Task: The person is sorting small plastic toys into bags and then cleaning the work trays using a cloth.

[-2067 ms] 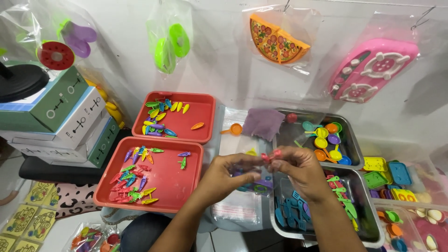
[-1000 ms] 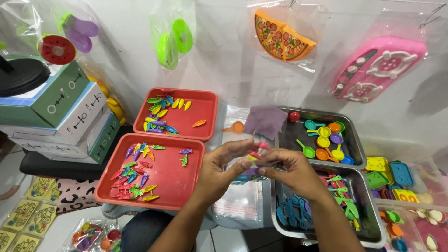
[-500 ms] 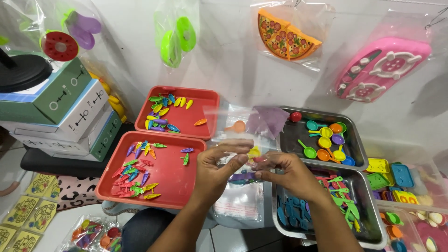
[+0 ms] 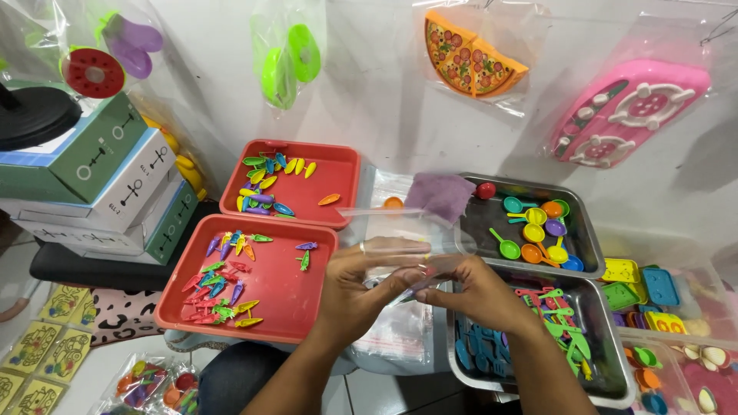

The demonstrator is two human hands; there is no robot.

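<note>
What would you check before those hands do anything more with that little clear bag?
1. Both hands on the bag: ok, left hand and right hand pinch it.
2. Bag mouth open: cannot tell.
3. Anything inside the bag: cannot tell, the plastic is see-through.
4. Small pieces near the hands: ok, the near red tray and the far red tray hold coloured bits.
5. Spoons to hand: ok, in the metal tray.
</note>
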